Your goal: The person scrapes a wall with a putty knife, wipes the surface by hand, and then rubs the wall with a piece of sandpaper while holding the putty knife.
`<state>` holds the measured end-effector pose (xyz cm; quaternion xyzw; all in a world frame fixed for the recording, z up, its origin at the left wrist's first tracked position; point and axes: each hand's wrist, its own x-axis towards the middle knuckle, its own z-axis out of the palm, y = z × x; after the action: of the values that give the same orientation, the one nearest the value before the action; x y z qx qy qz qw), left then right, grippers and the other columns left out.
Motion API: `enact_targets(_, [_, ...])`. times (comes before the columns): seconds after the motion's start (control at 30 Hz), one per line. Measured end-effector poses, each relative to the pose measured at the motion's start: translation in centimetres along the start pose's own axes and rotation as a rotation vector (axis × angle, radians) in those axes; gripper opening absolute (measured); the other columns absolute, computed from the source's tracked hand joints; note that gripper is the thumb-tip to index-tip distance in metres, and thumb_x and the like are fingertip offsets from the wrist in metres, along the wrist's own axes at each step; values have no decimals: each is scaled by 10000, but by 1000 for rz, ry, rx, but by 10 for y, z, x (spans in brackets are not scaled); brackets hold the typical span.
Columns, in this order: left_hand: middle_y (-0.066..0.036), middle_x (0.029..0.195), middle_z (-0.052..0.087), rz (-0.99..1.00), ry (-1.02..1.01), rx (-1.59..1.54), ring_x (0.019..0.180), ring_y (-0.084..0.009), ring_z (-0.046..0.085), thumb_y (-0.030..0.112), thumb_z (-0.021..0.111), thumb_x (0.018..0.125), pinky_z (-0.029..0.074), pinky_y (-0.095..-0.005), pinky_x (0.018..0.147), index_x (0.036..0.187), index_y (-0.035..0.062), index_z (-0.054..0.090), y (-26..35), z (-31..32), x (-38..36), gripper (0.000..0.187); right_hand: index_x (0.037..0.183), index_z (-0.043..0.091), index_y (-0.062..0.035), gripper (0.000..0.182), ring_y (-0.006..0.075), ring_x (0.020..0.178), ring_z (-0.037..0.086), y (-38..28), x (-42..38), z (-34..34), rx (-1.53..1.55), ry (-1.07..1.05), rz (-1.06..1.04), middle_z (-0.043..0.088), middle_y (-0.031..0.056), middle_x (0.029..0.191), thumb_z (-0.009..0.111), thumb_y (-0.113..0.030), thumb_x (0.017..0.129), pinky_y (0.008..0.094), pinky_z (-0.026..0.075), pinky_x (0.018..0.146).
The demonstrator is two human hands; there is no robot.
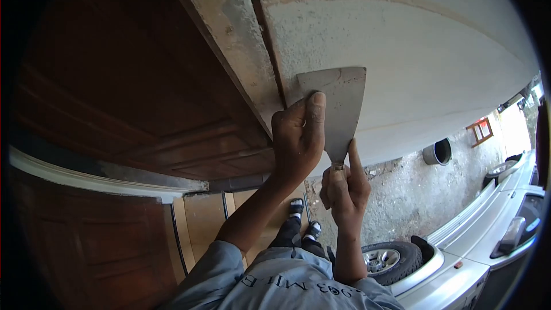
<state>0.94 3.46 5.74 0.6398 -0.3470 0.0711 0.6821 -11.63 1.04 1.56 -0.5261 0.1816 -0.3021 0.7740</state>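
Observation:
A wide putty knife (341, 100) is held blade-up close to the pale plastered wall (402, 40). My right hand (348, 192) is closed around its handle, with the index finger stretched along the lower edge of the blade. My left hand (299, 135) grips the blade's left side, its thumb laid on the metal face and its other fingers curled and partly hidden. Left of the blade, a dark gap runs between the plaster and a rough door surround (235, 28).
Brown panelled doors (126, 80) stand at the left. Below are my feet on a wooden platform (201, 218). A silver vehicle (465, 252) is parked at lower right. A bucket (441, 152) and a wooden frame-like item (482, 131) are on the rough ground.

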Motion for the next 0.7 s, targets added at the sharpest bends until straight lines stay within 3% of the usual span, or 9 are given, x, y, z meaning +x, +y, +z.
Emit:
enact_targets(0.2, [-30,450,332,107,32,46,425,-60,331,196,454,930,248,-282,388,599,9,448,13,-1,17,381,1363,276,13,546,14,518,400,-14,12,11,-25,-25,-74,453,-44,627,494,-99,876,161,340,464])
enact_targets(0.4, [-45,444,337,127,23,130,393,-81,332,192,445,932,248,-289,375,589,10,439,-2,2,3,388,1359,276,25,541,16,527,411,2,3,-2,-90,9,-6,469,-34,641,487,-79,872,159,343,476])
enact_targets(0.63, [-53,437,340,8,38,83,390,-78,343,172,457,925,245,-289,373,596,-4,437,-8,4,-9,374,1364,266,20,531,21,527,414,14,2,-11,-36,-42,10,473,-23,651,468,-61,880,163,340,465])
enact_targets(0.7, [-51,433,331,68,41,90,390,-72,334,172,461,924,238,-289,374,593,-1,436,-2,4,1,374,1366,260,19,529,20,519,404,11,6,-9,-60,-36,-18,463,-24,643,469,-72,888,164,337,462])
